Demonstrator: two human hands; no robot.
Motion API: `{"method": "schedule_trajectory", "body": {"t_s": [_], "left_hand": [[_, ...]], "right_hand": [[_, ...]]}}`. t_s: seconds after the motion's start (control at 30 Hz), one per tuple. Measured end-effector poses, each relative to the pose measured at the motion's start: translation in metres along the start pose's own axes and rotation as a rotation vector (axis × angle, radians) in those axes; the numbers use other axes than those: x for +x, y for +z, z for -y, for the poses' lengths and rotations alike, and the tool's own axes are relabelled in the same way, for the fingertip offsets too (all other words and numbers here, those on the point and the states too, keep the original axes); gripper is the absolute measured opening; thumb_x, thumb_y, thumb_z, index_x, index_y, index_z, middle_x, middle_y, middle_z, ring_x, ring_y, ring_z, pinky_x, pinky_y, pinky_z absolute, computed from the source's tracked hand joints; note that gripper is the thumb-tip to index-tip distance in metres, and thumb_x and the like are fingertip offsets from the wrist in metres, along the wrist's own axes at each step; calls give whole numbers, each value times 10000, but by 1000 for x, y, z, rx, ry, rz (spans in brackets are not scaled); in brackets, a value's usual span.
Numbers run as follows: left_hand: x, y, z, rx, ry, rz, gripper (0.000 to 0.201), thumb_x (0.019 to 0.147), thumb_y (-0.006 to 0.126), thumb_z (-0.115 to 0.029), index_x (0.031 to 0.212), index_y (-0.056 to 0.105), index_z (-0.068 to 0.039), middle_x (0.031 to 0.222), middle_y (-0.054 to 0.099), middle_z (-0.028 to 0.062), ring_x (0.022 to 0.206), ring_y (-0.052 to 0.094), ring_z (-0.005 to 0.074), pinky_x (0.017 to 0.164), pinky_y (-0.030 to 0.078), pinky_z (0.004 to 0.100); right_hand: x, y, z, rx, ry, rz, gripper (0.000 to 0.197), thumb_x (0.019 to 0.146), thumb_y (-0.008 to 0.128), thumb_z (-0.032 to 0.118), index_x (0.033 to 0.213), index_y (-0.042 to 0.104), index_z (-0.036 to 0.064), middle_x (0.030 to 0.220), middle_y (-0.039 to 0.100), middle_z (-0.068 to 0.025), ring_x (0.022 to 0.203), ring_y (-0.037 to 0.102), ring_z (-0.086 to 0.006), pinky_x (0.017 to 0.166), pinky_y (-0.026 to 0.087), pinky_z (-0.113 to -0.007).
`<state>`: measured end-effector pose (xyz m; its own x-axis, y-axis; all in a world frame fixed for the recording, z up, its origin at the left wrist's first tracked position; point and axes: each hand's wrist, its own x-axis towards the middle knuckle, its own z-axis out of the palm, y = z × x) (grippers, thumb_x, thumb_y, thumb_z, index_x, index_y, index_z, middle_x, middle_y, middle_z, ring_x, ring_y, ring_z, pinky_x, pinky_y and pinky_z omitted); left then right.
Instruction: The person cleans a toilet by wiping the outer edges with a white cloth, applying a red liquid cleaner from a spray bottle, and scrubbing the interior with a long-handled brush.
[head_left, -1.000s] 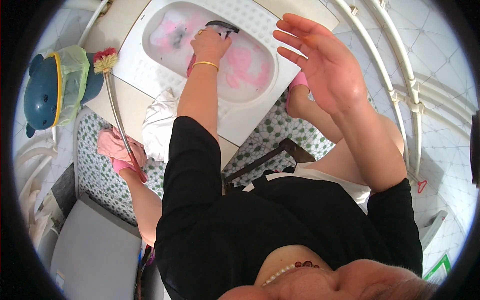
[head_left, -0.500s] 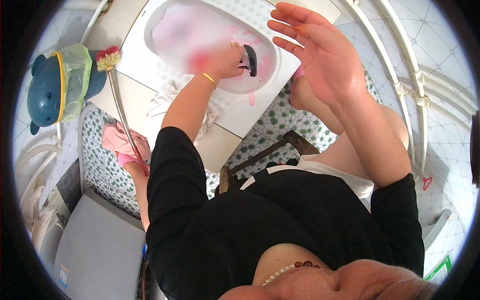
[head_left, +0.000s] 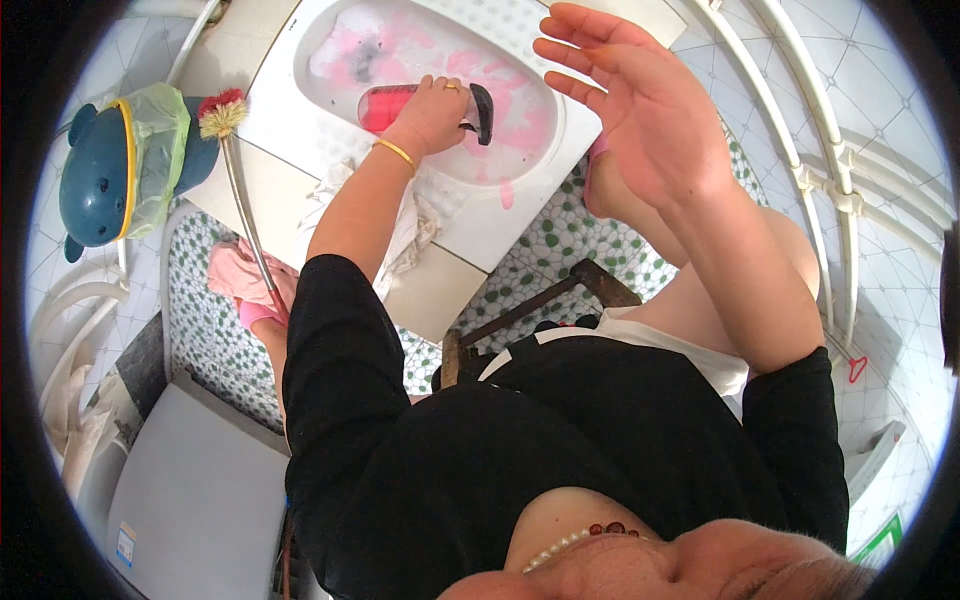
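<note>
My left hand (head_left: 432,115) is wrapped round a clear spray bottle (head_left: 380,105) with red-pink liquid in it. The bottle lies almost level over the basin of a white squat toilet (head_left: 285,110), its black trigger head (head_left: 482,115) pointing right. Pink liquid (head_left: 515,110) is splashed over the basin, and a dark patch shows near its far left end. My right hand (head_left: 650,110) is raised in the air above the toilet's right side, fingers spread and nothing in it.
A long-handled brush (head_left: 240,185) stands at the left beside a blue animal-shaped bin (head_left: 95,185) with a green bag. A white cloth (head_left: 405,235) lies by the toilet's near edge. A wooden stool (head_left: 515,315) is below me; white pipes (head_left: 835,150) line the right wall.
My left hand has shifted a little left with the spray bottle. The bottle's trigger head has moved left too. My right hand has hardly moved.
</note>
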<state>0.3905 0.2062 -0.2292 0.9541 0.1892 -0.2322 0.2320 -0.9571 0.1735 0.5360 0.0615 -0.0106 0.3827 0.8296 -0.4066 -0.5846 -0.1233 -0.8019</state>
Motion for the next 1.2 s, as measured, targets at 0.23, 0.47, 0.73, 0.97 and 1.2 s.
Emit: {"method": "schedule_trajectory", "body": {"t_s": [0.23,0.47,0.73,0.97,1.2], "left_hand": [[-13,4,16,130,31,-23,403,598,696,-153,940,546,-2,959,534,133,994,503,296,905,367,389],[-14,-13,32,117,-3,77,396,618,689,-166,969,585,-15,984,562,118,999,510,265,914,362,380],[-14,-13,34,191,29,2,366,639,665,-151,963,573,-9,962,566,126,966,525,278,880,374,386],[6,3,11,38,23,-100,348,643,679,-172,929,569,-8,936,572,128,942,539,277,853,387,375],[14,-15,-4,-23,-57,-89,393,665,703,-268,908,556,4,906,557,150,935,548,314,888,399,408]], "right_hand": [[-2,0,0,-3,9,2,380,886,450,95,1234,436,-57,1177,511,-136,1101,486,-221,935,374,-342],[-2,4,2,-37,7,-11,387,894,443,105,1246,427,-56,1193,505,-137,1116,478,-218,940,368,-337],[-1,6,1,-43,49,-12,379,899,426,104,1245,427,-52,1221,480,-129,1149,443,-213,968,337,-339],[-3,6,-4,-74,-114,-2,362,843,490,84,1175,500,-58,1203,511,-138,1099,501,-216,947,378,-344],[-2,3,-3,-110,-134,5,374,844,490,101,1184,496,-55,1202,513,-137,1092,505,-204,947,373,-336]]}}
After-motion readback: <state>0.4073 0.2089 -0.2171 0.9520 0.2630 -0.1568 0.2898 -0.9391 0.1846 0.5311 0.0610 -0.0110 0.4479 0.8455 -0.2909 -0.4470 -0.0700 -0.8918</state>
